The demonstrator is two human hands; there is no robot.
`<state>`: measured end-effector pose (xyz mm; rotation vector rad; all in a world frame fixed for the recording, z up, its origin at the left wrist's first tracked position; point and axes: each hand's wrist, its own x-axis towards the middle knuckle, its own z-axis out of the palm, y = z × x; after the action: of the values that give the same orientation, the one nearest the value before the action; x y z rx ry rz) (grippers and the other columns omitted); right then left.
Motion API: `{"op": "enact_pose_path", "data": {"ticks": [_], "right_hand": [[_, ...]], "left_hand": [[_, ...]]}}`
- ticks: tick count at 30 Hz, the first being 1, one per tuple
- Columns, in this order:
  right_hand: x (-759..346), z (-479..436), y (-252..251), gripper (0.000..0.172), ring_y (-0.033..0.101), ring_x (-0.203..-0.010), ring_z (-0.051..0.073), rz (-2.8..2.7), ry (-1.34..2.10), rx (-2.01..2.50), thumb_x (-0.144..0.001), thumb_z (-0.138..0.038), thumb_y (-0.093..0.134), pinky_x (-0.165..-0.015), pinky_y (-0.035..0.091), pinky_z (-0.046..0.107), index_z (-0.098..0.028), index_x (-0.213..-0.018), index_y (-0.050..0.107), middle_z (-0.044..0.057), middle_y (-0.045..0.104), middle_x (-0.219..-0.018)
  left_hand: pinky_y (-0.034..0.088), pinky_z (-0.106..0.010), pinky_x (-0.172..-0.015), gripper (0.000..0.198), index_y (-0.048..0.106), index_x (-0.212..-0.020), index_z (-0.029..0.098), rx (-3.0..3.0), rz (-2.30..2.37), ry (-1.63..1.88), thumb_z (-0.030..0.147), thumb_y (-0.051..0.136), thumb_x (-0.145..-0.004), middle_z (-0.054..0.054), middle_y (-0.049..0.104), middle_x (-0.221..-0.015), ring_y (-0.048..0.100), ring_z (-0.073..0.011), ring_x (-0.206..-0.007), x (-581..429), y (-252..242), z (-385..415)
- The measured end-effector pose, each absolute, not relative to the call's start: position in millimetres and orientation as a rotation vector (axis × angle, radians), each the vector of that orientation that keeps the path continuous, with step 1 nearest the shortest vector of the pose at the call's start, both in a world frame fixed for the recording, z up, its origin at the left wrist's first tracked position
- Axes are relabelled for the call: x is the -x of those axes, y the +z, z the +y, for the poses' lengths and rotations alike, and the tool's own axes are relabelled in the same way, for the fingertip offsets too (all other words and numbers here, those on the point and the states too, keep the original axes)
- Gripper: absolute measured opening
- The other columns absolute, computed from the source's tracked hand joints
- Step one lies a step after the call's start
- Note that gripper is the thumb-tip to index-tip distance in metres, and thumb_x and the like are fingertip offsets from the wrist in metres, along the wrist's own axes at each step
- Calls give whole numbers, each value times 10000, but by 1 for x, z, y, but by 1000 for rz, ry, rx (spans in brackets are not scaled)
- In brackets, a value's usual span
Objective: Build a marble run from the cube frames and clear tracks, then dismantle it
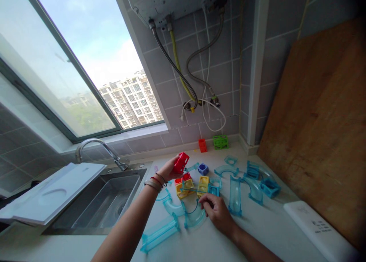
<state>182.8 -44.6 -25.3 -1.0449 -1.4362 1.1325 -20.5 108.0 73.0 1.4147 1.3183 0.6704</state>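
My left hand point(170, 168) holds a red block point(181, 163) up above the counter. Below it stand yellow blocks point(185, 189) with red blocks point(187, 176) behind them. My right hand point(217, 212), its fingers curled, is beside a curved clear blue track piece point(195, 216), near a blue block point(213, 190); whether it touches either is unclear, and what its fingertips may hold is too small to tell. A second yellow block point(203, 185) and a dark blue block point(203, 168) are just beyond.
More blue track pieces point(235, 195) lie right and front left. Red point(202, 145) and green point(220, 142) blocks stand by the wall. A sink point(105, 201) with a faucet point(100, 141) and white board point(54, 191) is left; a wooden board point(320, 128) and white power strip point(317, 227) are right.
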Motion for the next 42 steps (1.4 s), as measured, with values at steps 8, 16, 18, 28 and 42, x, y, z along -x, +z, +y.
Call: {"op": "enact_pose_path", "data": {"ticks": [8,16,18,28,42], "right_hand": [[-182,-44,-25,192,535,-547,129,-1423,1124,1036,-878,-263,510,-534,420,237,-163,-813,661,13,630,-682],[-183,-70,4,183,613,-638,157,-1649,808,875,-922,-203,499,-632,492,267,-192,-959,677,21,659,-717],[-178,-89,27,224,625,-638,151,-1729,706,791,-932,-182,503,-670,510,274,-216,-1094,653,11,670,-741],[-162,-147,57,557,652,-614,169,-1988,552,693,-901,-158,532,-594,520,271,-206,-1442,412,26,704,-805],[-189,-195,62,507,647,-594,175,-2008,447,626,-888,-161,546,-589,527,289,-238,-1381,454,13,693,-776]], "left_hand": [[592,-406,-772,585,577,-1037,156,-1335,1278,825,685,348,-937,-115,676,-935,706,-207,-800,8,75,97],[533,-344,-824,324,584,-1143,236,-2720,1349,572,331,698,-855,-73,614,-1129,623,-225,-982,-31,84,26],[525,-337,-793,259,563,-1182,232,-3038,1211,444,272,601,-929,-79,615,-1139,606,-227,-1004,-45,92,6],[446,-315,-725,172,575,-1130,218,-3493,770,412,188,463,-1002,-89,603,-1099,568,-216,-1015,-89,117,-42],[387,-303,-618,95,607,-1023,231,-3523,485,601,213,528,-973,-69,601,-1019,549,-190,-866,-121,104,-93]]}}
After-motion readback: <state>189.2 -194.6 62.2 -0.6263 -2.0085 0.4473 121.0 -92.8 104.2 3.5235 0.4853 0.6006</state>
